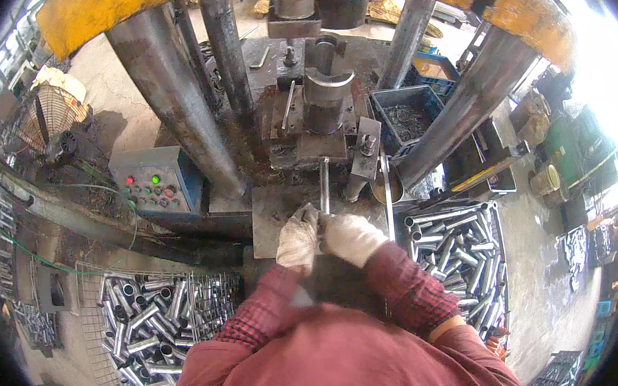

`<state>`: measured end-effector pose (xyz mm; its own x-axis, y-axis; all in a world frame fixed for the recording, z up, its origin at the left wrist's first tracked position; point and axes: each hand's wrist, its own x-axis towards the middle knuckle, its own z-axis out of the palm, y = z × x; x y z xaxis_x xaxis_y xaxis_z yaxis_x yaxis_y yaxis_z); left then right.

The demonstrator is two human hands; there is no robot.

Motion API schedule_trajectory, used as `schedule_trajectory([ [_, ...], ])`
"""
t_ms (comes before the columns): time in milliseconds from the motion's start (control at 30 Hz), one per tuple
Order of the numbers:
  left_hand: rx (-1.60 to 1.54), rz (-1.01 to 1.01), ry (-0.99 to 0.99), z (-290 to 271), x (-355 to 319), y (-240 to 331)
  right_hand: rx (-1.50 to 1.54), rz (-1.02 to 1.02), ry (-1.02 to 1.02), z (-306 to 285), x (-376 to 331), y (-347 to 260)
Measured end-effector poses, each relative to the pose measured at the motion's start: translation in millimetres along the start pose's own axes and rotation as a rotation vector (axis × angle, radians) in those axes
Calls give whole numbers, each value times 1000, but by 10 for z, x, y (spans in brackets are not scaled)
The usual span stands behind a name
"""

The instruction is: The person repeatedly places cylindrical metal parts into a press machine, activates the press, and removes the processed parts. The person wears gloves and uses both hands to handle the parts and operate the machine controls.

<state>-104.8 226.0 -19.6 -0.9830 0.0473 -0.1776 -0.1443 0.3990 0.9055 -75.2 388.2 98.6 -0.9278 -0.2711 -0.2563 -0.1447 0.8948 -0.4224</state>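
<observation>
White-gloved right hand (352, 238) grips one metal tube (325, 188), pointing to 12 o'clock; the left hand (298, 239) curls just beside, its hold unclear. Two baskets (503, 264) heaped with tubes (142, 345) stand at 8 and 4 o'clock.

The premises present as an industrial metalworking shop. Evidence noted: a heavy press (325, 107) with thick steel columns (168, 91) and yellow beam (102, 16), a push-button control box (141, 167), metal tubes (155, 324) heaped in bulk, and a stained floor (547, 312).
</observation>
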Motion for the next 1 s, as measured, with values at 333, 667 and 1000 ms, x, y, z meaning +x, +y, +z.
schedule_trajectory([
  [333, 225, 552, 320, 166, -235, -404, 623, -92, 735, -1667, 2165, 827],
  [667, -1207, -66, 195, 257, -202, -15, 1516, -157, 761, -1317, 2503, 938],
  [1000, -924, 87, 258, 238, -572, -325, 1524, -34, 761, -1187, 2110, 605],
])
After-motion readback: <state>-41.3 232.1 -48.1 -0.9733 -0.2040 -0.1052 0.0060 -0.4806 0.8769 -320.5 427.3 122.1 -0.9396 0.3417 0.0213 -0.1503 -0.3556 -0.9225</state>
